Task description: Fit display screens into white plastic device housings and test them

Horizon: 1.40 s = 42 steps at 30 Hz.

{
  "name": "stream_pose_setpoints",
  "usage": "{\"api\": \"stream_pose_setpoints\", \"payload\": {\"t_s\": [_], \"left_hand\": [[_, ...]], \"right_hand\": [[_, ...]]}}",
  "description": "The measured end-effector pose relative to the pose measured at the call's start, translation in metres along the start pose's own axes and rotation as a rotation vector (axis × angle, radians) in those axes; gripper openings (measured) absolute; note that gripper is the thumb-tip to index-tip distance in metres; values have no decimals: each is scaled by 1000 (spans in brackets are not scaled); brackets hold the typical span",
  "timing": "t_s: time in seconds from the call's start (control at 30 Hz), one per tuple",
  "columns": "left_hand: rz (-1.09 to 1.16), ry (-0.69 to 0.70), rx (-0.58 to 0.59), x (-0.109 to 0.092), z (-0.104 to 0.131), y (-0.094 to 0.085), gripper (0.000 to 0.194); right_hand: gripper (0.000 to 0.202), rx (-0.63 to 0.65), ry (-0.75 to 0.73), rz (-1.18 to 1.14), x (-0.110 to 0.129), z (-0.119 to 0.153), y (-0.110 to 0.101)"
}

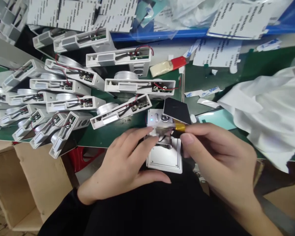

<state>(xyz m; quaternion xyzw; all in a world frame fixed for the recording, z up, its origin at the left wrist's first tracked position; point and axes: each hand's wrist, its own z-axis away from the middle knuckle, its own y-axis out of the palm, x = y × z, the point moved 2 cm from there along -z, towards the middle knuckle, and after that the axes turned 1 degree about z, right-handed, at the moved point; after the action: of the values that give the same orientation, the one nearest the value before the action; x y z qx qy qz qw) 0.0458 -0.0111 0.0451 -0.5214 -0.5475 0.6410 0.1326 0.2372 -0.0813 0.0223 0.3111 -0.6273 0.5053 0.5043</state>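
A small white electronic device point(163, 157) with an exposed inside and a glowing blue light sits at the table's front edge. My left hand point(127, 160) holds it from the left, its fingertips on the upper part and its thumb along the lower edge. My right hand point(218, 160) pinches a black connector piece point(177, 133) between thumb and index finger at the device's right side. Amber tape point(180, 126) runs beside that piece, up to a tilted black flat panel point(177, 109) lying over the device's top corner. The fingers hide part of the connector.
Several similar white housings point(140, 86) with red and black wires stand on the green table at left. A red-handled brush point(167, 66) lies behind. White crumpled sheeting point(267, 101) covers the right. Printed backing sheets point(216, 54) lie at the back, an open cardboard box point(36, 183) below left.
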Motion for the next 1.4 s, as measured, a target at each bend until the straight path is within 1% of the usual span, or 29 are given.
{"api": "stream_pose_setpoints", "payload": {"t_s": [0.1, 0.23, 0.3, 0.4, 0.5, 0.6, 0.73, 0.93, 1.07, 1.13, 1.23, 1.4], "left_hand": [[-41, 3, -12, 0, 1, 6, 60], [-87, 40, -50, 1, 1, 7, 53], [-119, 63, -60, 1, 2, 7, 51], [-150, 73, -47, 1, 3, 8, 51], [-168, 76, -28, 2, 4, 8, 55], [-173, 80, -26, 2, 4, 8, 57], [-170, 72, -25, 1, 3, 8, 57], [-140, 40, 6, -3, -3, 6, 55], [-112, 14, 6, -4, -6, 4, 58], [-106, -3, 16, -5, -7, 5, 59], [-99, -14, 27, -6, -7, 7, 59], [-122, 24, 6, -9, -8, 10, 52]], "right_hand": [[7, 7, -39, 94, 5, -3, -1], [11, 61, -194, 252, 12, -9, 0], [10, 72, -241, 295, 13, -9, 0], [9, 64, -278, 333, 12, -7, 0], [9, 66, -271, 373, 13, -4, -2], [8, 33, -251, 402, 14, -3, -4], [9, -3, -266, 382, 13, -3, -4], [12, 18, -272, 290, 11, -8, -3], [15, 96, -265, 295, 11, -9, -4], [15, 113, -264, 296, 11, -8, -4], [13, 115, -264, 311, 11, -7, -3], [12, 79, -241, 324, 11, -6, 0]]}}
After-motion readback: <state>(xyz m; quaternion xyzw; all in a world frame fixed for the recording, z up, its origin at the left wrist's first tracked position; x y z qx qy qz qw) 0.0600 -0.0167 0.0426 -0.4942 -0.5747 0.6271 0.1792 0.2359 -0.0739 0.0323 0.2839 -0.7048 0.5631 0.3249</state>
